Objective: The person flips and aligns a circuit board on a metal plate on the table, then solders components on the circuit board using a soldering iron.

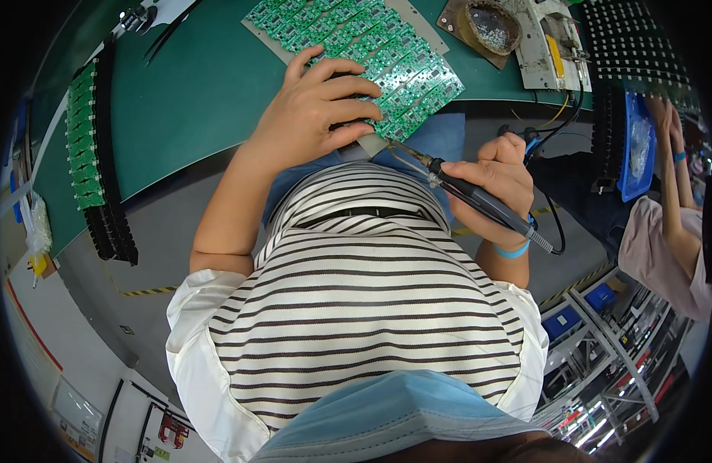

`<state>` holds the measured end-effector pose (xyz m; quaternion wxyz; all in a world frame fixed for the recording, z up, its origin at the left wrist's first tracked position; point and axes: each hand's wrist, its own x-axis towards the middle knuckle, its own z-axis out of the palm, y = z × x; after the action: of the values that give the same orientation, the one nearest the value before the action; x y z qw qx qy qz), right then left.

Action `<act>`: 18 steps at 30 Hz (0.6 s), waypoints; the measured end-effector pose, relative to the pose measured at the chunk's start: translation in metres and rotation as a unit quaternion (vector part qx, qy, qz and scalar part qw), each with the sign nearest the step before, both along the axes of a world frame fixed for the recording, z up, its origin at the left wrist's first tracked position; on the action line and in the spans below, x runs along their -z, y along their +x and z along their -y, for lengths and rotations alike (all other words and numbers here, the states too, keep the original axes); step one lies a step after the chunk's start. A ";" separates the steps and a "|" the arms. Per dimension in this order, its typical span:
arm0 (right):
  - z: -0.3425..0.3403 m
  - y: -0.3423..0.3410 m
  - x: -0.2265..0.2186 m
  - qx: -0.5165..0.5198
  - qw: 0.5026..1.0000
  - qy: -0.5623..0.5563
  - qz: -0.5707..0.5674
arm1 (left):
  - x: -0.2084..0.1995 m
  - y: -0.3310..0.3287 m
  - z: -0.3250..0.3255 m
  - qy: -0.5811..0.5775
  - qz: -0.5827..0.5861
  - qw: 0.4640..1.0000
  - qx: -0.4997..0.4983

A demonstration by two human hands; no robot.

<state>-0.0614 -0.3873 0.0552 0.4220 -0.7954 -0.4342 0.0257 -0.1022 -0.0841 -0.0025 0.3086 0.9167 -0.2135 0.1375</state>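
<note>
A panel of green circuit boards (418, 89) lies on a light grey backing board (418, 25), near the table's front edge. My left hand (325, 104) rests on the panel's left part, fingers spread and thumb at the near corner; it grips nothing that I can see. In my right hand (499, 181) is a black soldering iron (479, 199), held like a pen from the right. Its metal tip, with a thin bent tube alongside, points at the panel's near corner. Whether the tip touches the board I cannot tell.
A round dish (492, 27) of small bits stands behind on the right, beside a pale soldering unit (553, 46) with cables. At left stands a black rack (101, 154) of green boards. To the right are a blue bin (637, 147) and another person's arms (668, 154).
</note>
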 end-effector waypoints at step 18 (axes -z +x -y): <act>-0.011 0.069 0.041 0.344 0.923 -0.011 0.174 | -0.004 0.004 -0.003 0.016 -0.002 1.000 0.014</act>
<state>0.0079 -0.3764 0.0142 0.3139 -0.8922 -0.2007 -0.2552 -0.0984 -0.0814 0.0015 0.2958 0.9189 -0.2276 0.1279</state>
